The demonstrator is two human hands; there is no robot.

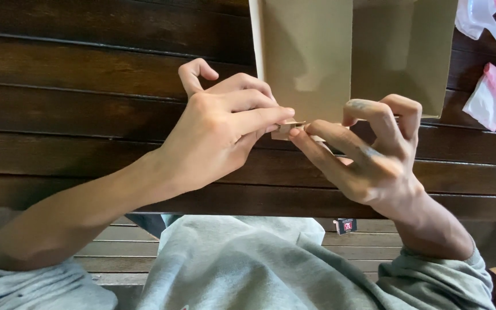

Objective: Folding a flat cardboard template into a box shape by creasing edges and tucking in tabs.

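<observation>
I pinch the lower edge of a flat tan paper bag between my left hand and right hand, its upper part lying on the dark slatted table's far edge

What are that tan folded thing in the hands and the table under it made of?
The tan bag looks like matte brown paper: flat panels, sharp creases, no gloss. Both hands pinch its bottom edge. The table looks like dark stained wood: long planks with grooves and a slight sheen.
</observation>
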